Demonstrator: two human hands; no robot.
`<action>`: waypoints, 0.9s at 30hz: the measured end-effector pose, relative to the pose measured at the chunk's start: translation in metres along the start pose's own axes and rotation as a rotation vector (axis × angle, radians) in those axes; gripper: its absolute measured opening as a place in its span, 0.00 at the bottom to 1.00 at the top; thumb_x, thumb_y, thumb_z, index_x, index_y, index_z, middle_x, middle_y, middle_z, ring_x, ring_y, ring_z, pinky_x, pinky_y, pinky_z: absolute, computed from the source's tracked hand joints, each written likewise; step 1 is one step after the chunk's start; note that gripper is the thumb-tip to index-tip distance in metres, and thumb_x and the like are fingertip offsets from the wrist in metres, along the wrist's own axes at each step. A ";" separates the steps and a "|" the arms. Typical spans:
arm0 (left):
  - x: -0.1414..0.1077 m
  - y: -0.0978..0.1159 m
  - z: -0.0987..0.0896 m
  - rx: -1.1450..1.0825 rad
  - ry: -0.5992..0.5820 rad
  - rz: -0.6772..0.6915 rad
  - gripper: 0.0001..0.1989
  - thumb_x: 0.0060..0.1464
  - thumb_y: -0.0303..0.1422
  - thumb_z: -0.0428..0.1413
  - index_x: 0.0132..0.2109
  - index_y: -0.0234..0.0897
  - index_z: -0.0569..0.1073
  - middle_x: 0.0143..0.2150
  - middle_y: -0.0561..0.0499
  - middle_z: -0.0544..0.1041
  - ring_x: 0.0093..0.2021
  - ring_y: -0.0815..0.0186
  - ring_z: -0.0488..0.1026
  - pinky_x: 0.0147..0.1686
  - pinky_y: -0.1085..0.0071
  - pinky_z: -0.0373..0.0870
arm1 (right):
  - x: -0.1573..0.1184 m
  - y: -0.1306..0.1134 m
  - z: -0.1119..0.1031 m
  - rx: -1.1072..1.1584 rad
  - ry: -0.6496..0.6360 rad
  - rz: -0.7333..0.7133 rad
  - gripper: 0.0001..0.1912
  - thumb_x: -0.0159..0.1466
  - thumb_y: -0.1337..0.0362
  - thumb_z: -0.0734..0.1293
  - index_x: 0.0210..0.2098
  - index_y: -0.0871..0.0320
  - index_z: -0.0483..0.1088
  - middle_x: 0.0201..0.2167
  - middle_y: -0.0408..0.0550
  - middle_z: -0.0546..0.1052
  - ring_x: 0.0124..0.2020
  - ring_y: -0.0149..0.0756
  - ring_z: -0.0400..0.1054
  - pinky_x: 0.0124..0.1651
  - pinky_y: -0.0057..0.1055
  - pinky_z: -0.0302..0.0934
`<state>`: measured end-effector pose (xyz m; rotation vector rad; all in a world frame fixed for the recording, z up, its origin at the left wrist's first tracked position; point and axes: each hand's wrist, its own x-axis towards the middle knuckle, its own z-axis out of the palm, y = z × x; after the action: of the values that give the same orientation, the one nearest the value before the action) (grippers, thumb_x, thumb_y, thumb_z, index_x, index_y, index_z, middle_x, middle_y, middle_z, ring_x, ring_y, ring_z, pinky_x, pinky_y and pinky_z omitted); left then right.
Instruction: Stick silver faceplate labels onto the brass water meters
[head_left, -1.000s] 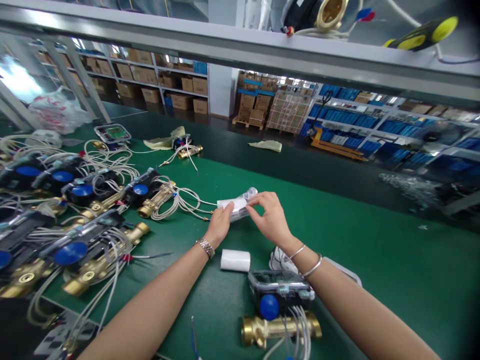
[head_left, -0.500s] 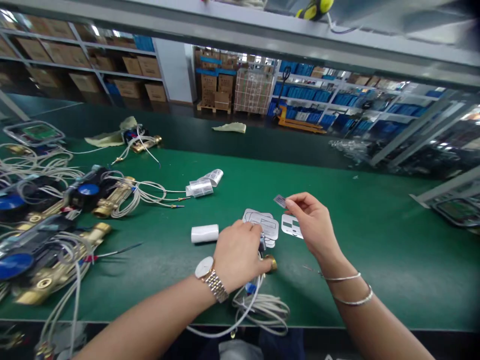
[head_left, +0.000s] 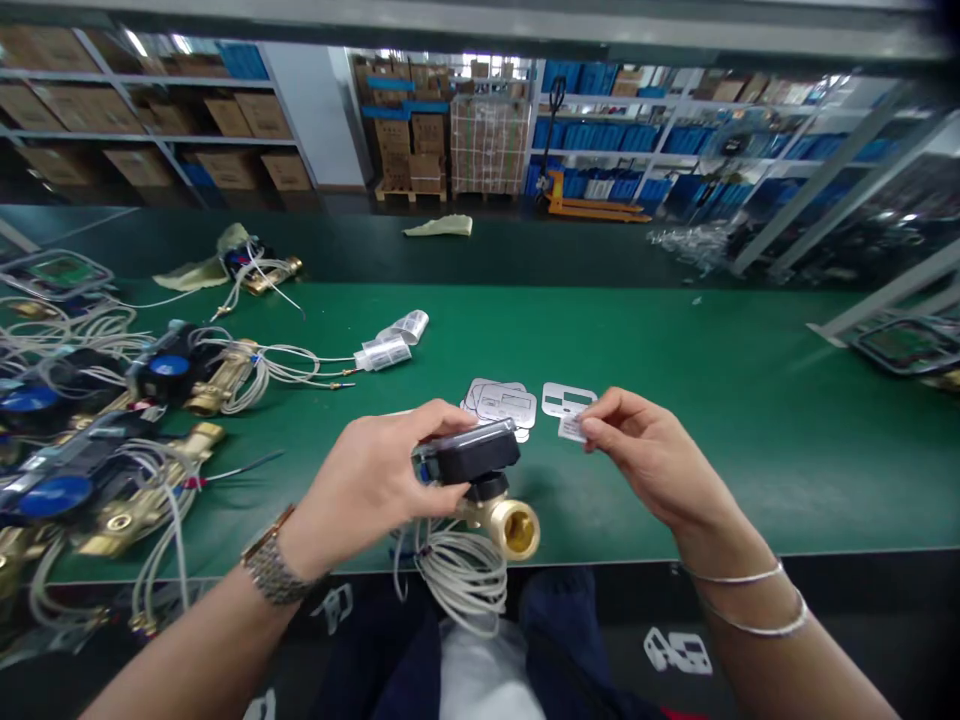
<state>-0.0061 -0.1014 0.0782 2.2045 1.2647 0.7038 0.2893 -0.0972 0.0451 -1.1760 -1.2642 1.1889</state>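
Observation:
My left hand (head_left: 382,465) grips a brass-bodied meter (head_left: 480,455) by its black square head, tilted so the round brass opening faces right. A coil of pale cable (head_left: 465,570) hangs below it at the table's near edge. Between thumb and forefinger, my right hand (head_left: 652,450) pinches a small printed label (head_left: 571,428). Just behind that label lies a white faceplate sticker with cut-out windows (head_left: 568,392). A stack of similar faceplate stickers (head_left: 501,398) lies behind the meter, partly covered by it.
More brass meters with blue discs and coiled cables (head_left: 56,490) crowd the left of the green table (head_left: 675,350). A curled label strip (head_left: 390,345) lies mid-table. Green-screened units sit at the left (head_left: 60,272) and right (head_left: 915,342) edges. Cut-out scraps (head_left: 679,650) lie below the table.
My left hand has lifted and turned the meter off the table, bringing it toward me. My right hand has lowered the label, now tilted beside the faceplate sticker. The view has shifted slightly.

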 end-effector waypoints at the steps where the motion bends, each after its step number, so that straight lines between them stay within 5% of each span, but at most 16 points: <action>1: -0.008 -0.003 0.000 -0.062 0.011 0.001 0.27 0.48 0.35 0.70 0.56 0.49 0.76 0.51 0.55 0.84 0.48 0.59 0.83 0.50 0.70 0.77 | -0.002 -0.005 0.007 -0.002 -0.092 0.023 0.12 0.58 0.57 0.79 0.29 0.55 0.75 0.28 0.43 0.76 0.30 0.32 0.67 0.34 0.30 0.62; 5: -0.027 -0.010 0.013 -0.125 0.096 -0.007 0.34 0.48 0.29 0.70 0.61 0.48 0.71 0.55 0.55 0.83 0.53 0.61 0.82 0.56 0.72 0.77 | -0.007 -0.022 0.041 -0.109 -0.348 0.048 0.10 0.61 0.60 0.76 0.28 0.55 0.74 0.25 0.41 0.75 0.27 0.31 0.65 0.30 0.29 0.59; 9: -0.031 -0.010 0.022 -0.121 0.156 -0.040 0.32 0.48 0.29 0.69 0.60 0.44 0.71 0.54 0.51 0.83 0.54 0.58 0.82 0.56 0.70 0.78 | -0.005 -0.026 0.063 -0.325 -0.356 -0.047 0.08 0.63 0.62 0.73 0.28 0.54 0.75 0.26 0.41 0.76 0.28 0.33 0.66 0.29 0.29 0.59; 27: -0.027 -0.016 0.022 -0.064 0.150 0.005 0.39 0.48 0.30 0.70 0.66 0.44 0.67 0.55 0.53 0.83 0.56 0.58 0.81 0.66 0.65 0.69 | 0.025 -0.045 0.064 -0.437 -0.492 0.023 0.08 0.61 0.69 0.75 0.26 0.55 0.81 0.20 0.38 0.77 0.19 0.25 0.68 0.19 0.21 0.56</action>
<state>-0.0139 -0.1217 0.0467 2.1377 1.2900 0.9139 0.2243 -0.0763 0.0897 -1.2455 -1.9613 1.3049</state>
